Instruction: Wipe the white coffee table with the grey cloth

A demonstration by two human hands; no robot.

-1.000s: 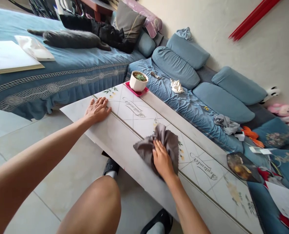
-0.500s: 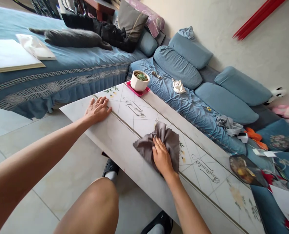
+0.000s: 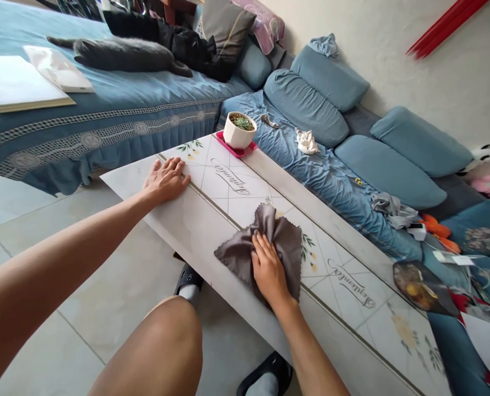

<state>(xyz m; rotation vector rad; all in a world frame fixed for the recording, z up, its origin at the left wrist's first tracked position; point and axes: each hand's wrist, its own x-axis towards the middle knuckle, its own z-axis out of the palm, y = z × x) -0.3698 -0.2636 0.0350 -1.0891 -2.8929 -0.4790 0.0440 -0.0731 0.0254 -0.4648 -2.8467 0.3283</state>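
Note:
My left hand (image 3: 167, 180) rests with its fingers spread near the far left end of a long white table (image 3: 195, 231), which has a printed floral pattern and the word "September". Under my right hand (image 3: 268, 268) lies a grey-brown cleaning cloth (image 3: 285, 247) with zigzag edges. The palm and fingers press it to the tabletop, with the fingers close together and the cloth bunched up in folds past the fingertips. Part of the cloth is hidden beneath the hand.
A potted succulent (image 3: 240, 131) stands on a pink saucer (image 3: 228, 147) at the table's far edge. A dark bowl (image 3: 418, 289) sits at the right edge. Beyond are blue sofas (image 3: 286, 146) with cushions and a grey cat (image 3: 125, 55). My knee (image 3: 162, 335) is close to the near edge.
My right hand and the cloth have slid slightly left across the tabletop. My left hand stays in place. The camera view has shifted a little.

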